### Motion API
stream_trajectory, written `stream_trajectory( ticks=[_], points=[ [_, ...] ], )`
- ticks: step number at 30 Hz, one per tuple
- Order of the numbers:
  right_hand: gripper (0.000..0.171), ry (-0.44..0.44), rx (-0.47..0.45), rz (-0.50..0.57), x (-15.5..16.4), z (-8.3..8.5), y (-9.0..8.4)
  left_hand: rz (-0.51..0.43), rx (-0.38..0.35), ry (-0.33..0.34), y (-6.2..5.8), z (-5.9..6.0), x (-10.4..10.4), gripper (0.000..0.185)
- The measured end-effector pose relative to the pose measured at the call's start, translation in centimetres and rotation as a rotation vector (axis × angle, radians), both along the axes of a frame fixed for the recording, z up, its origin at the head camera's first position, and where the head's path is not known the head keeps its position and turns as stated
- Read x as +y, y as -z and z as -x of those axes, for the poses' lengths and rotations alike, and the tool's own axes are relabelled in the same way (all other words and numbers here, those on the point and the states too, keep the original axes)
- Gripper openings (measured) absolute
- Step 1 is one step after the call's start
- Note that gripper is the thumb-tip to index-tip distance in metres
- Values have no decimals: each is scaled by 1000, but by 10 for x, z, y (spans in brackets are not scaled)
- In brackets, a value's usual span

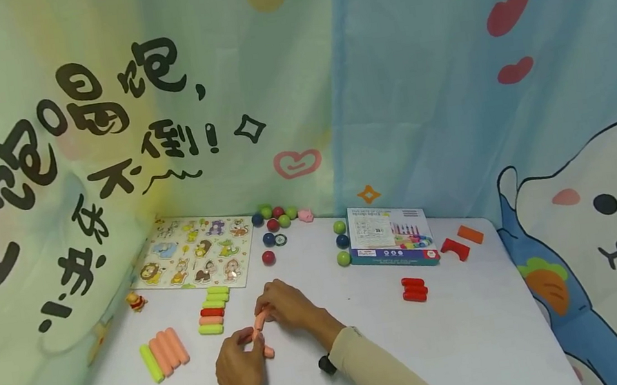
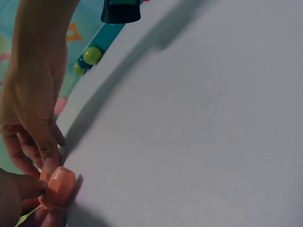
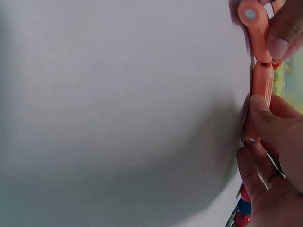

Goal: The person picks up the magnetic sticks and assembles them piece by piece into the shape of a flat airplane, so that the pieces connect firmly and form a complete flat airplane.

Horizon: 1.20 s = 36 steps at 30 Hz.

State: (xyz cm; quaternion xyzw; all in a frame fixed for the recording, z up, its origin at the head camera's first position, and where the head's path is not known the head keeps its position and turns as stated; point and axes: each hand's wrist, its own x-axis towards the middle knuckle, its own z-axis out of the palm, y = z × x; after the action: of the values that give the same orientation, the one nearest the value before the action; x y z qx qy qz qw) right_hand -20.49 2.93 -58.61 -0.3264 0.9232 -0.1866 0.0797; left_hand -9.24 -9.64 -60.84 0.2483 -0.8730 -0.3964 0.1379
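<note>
Stick [image 3: 263, 78] met its pink partner [image 3: 258, 40], end to end, just left of centre on the white table [image 1: 480, 339]: right hand [image 1: 287, 306] pinching 1, left hand [image 1: 240, 367] pinching the other, likely to keep the joint aligned! Farther right, 3 red sticks [image 1: 415, 290] lay side by side, apparently colour-grouped.

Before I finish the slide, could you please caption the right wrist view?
Left hand and right hand pinching salmon-pink toy rods end to end.
</note>
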Motion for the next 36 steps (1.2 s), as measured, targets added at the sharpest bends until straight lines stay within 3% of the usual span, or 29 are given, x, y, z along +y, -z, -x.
stream_trajectory(
  ticks=[11, 16, 26, 29, 34, 36],
  points=[
    [16, 20, 11, 44, 0, -2, 2, 35, 96, -11, 5, -3, 3, 19],
    [17, 29, 9, 23, 2, -1, 2, 57, 107, -20, 5, -2, 3, 17],
    [11, -18, 126, -76, -4, 0, 2, 161, 71, 81, 5, 0, 2, 15],
    [12, 24, 93, -4, -3, 0, 2, 178, 62, 118, 4, 0, -1, 14],
    [19, 118, -65, 315, 4, 3, 4, 133, 73, 117, 2, 2, -4, 13],
    [21, 146, -113, 368, 8, 4, 6, 104, 90, 100, 2, 3, -4, 13]
  ],
)
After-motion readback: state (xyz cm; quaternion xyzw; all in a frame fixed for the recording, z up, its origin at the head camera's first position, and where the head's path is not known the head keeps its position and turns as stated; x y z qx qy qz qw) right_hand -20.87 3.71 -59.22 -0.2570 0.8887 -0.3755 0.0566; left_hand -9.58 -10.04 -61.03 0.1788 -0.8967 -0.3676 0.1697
